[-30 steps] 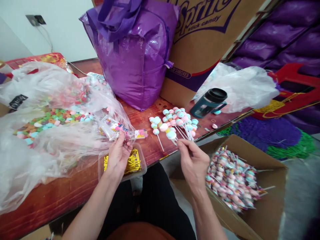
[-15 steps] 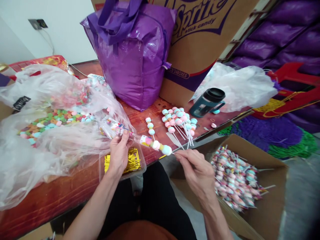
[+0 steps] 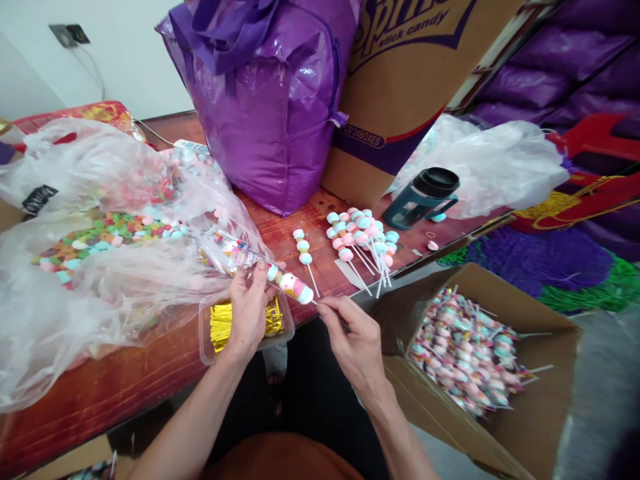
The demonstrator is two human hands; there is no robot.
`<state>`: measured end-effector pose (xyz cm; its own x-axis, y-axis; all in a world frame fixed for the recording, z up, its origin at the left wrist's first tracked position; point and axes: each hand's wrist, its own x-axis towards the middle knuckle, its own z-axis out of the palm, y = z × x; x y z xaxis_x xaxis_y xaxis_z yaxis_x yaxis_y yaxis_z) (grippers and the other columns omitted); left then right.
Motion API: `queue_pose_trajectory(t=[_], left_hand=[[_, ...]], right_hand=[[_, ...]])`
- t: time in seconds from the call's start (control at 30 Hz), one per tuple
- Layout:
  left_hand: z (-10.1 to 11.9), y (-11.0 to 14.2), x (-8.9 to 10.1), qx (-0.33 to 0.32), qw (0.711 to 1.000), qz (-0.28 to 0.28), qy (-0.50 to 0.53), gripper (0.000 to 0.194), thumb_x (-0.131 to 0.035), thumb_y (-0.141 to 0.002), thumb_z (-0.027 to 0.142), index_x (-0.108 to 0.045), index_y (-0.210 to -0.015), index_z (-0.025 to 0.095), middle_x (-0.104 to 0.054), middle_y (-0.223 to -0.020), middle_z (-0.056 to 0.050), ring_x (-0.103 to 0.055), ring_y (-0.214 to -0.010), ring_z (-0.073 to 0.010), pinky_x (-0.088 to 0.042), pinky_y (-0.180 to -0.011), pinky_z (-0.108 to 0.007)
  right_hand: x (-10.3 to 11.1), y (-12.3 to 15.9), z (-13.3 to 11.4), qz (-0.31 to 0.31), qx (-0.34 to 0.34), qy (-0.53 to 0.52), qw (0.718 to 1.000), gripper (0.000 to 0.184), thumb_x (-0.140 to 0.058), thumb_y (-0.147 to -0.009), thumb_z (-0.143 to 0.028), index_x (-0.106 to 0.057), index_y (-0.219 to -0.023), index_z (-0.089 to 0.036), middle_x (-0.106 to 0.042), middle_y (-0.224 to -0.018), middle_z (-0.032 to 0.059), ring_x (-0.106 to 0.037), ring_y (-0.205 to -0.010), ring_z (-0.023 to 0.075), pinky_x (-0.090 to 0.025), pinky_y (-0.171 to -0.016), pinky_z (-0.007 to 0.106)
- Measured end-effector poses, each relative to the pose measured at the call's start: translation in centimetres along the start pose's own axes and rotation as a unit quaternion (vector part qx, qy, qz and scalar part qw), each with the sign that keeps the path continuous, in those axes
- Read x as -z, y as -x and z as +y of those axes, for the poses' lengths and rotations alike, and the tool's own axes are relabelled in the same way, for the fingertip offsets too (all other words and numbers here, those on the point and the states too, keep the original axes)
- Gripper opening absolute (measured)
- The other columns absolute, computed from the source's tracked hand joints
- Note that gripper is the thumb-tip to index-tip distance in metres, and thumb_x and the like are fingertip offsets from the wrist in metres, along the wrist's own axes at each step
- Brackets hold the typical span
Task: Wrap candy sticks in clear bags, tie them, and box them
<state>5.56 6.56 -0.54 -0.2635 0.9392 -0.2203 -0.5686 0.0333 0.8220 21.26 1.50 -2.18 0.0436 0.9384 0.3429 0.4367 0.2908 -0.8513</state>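
My left hand [image 3: 249,310] pinches a clear printed candy wrapper [image 3: 287,283] between thumb and fingers. Inside the wrapper sits a marshmallow candy stick [image 3: 304,294], its pastel pieces showing through the film. The thumb and fingers of my right hand [image 3: 356,337] are closed on the stick's lower end. Flat printed wrappers [image 3: 223,243] lie just beyond my left hand. Below that hand is a clear plastic tub [image 3: 204,337] of gold twist ties [image 3: 221,325]. One unwrapped candy stick [image 3: 303,247] and a pile of several more [image 3: 357,230] lie on the table.
Plastic bags [image 3: 125,267] of loose colourful candies cover the left of the red-brown table [image 3: 165,363]. A purple bag [image 3: 270,127] and a large carton [image 3: 375,113] stand behind. A dark tumbler [image 3: 423,197] is at right. Wrapped sticks fill a cardboard box [image 3: 545,407] below the edge.
My right hand has moved left, sliding the candy stick deeper into the wrapper, which now covers its marshmallows. My left hand keeps its grip and has shifted slightly right.
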Motion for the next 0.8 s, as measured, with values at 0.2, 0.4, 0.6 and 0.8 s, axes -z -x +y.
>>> queue_pose_trajectory(t=[0.2,0.4,0.6,0.8], left_hand=[[0.0,0.6,0.3,0.015,0.999,-0.039,-0.005,0.045,-0.077,-0.074,0.058,-0.061,-0.089,0.018,-0.075,-0.084,-0.006,-0.074,-0.082,-0.0202,-0.058,-0.076,-0.032],[-0.3,1.1,0.1,0.027,0.998,-0.064,-0.010,0.039,-0.081,-0.074,0.049,-0.063,-0.085,0.016,-0.074,-0.080,-0.003,-0.073,-0.080,-0.0186,-0.058,-0.079,-0.031],[0.3,0.5,0.3,0.075,0.994,-0.073,0.021,0.043,-0.083,-0.071,0.051,-0.063,-0.085,0.016,-0.073,-0.079,-0.004,-0.074,-0.084,-0.0206,-0.057,-0.082,-0.033],[-0.4,1.0,0.1,0.061,0.994,-0.091,-0.019,0.038,-0.077,-0.078,0.051,-0.067,-0.085,0.015,-0.073,-0.080,-0.005,-0.071,-0.087,-0.0202,-0.055,-0.080,-0.030]], right_hand=[[-1.2,0.2,-0.3,0.000,-0.078,-0.003,0.997,0.015,-0.055,-0.098,-0.031,-0.061,-0.089,-0.020,-0.066,-0.076,-0.0013,-0.059,-0.063,0.0119,-0.046,-0.062,0.023],[-3.3,0.2,-1.4,0.032,-0.109,-0.031,0.993,0.011,-0.056,-0.096,-0.032,-0.059,-0.095,-0.021,-0.068,-0.081,0.0008,-0.063,-0.068,0.0142,-0.050,-0.065,0.025],[-4.4,0.4,-2.7,-0.002,-0.111,-0.074,0.991,0.013,-0.052,-0.097,-0.031,-0.055,-0.105,-0.021,-0.069,-0.085,0.0025,-0.066,-0.072,0.0157,-0.052,-0.069,0.028],[-5.0,0.1,-3.3,0.049,-0.150,-0.157,0.975,0.025,-0.048,-0.100,-0.039,-0.049,-0.118,-0.022,-0.068,-0.112,0.0103,-0.066,-0.092,0.0192,-0.054,-0.081,0.034]])
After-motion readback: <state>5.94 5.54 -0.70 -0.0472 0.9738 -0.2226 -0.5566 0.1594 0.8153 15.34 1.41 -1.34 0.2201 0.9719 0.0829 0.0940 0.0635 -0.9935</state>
